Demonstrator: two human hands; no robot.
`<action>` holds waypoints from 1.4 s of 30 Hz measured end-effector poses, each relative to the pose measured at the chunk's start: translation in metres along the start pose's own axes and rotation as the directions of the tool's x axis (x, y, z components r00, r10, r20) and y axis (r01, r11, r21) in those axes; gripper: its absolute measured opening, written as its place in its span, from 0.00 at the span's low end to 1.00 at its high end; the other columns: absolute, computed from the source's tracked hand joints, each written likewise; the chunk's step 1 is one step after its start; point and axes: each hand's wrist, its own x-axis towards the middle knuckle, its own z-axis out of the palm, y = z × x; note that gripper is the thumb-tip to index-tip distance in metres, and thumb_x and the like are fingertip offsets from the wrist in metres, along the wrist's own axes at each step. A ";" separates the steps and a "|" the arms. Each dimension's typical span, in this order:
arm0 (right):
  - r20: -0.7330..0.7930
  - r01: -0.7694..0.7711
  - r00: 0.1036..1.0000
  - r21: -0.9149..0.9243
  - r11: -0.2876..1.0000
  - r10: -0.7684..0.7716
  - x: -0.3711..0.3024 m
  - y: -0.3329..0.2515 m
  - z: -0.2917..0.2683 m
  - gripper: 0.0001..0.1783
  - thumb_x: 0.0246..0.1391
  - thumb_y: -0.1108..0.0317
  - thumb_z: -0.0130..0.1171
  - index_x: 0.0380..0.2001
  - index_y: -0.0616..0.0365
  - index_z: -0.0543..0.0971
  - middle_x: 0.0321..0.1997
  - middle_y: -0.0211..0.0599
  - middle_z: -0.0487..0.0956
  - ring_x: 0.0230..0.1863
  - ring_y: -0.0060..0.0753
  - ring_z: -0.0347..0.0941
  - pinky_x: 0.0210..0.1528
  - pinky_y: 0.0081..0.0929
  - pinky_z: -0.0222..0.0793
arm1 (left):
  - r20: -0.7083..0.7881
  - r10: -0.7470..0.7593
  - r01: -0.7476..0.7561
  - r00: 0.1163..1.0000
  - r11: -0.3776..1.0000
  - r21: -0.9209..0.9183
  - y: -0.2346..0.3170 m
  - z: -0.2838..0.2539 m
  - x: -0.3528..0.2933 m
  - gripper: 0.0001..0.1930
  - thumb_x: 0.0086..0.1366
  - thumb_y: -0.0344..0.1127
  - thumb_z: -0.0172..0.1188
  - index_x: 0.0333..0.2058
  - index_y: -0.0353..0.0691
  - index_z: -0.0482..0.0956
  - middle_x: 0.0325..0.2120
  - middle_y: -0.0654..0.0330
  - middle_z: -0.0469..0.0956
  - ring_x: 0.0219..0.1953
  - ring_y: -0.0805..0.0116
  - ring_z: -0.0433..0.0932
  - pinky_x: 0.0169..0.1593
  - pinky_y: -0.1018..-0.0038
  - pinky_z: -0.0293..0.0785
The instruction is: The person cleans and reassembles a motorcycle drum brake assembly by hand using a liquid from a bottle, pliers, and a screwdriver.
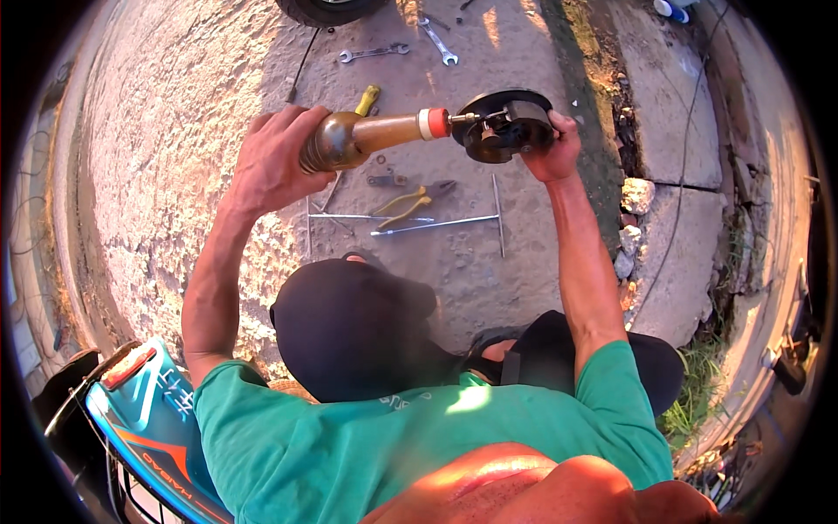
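Note:
My left hand grips a brown plastic bottle held sideways, its red-and-white nozzle end pointing right. The nozzle meets a round black mechanical part, a disc-shaped housing with a block on it, which my right hand holds up from below and behind. Both are raised in front of me above the concrete ground. My knees in black trousers show below.
Tools lie on the concrete: two spanners at the top, yellow-handled pliers, a yellow-handled screwdriver, long metal rods. A tyre is at the top edge, a cracked kerb with stones at right, a teal vehicle panel at lower left.

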 end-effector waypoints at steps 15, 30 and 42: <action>-0.033 -0.013 0.999 -0.159 0.987 0.008 0.003 -0.003 0.008 0.31 0.60 0.56 0.54 0.60 0.67 0.73 0.56 0.44 0.81 0.59 0.36 0.78 0.65 0.33 0.70 | 0.020 0.108 -0.110 0.994 0.973 0.202 -0.004 -0.025 0.007 0.40 0.43 0.36 0.78 0.59 0.48 0.75 0.50 0.58 0.79 0.56 0.53 0.77 0.66 0.52 0.65; 0.001 0.022 1.000 -0.282 0.959 -0.023 0.007 -0.014 0.019 0.26 0.58 0.53 0.56 0.51 0.62 0.76 0.47 0.34 0.80 0.50 0.25 0.76 0.55 0.24 0.70 | -0.039 0.168 -0.152 0.985 0.955 0.255 -0.010 -0.025 0.021 0.40 0.45 0.35 0.79 0.60 0.52 0.74 0.50 0.61 0.78 0.56 0.56 0.78 0.68 0.50 0.64; 0.032 0.028 0.999 -0.380 0.924 -0.017 0.008 -0.013 0.011 0.25 0.57 0.52 0.56 0.48 0.62 0.78 0.45 0.33 0.81 0.48 0.24 0.76 0.53 0.23 0.70 | -0.004 0.135 -0.130 0.991 0.960 0.247 -0.011 -0.019 0.018 0.42 0.43 0.35 0.79 0.60 0.48 0.75 0.52 0.59 0.79 0.56 0.54 0.78 0.67 0.51 0.65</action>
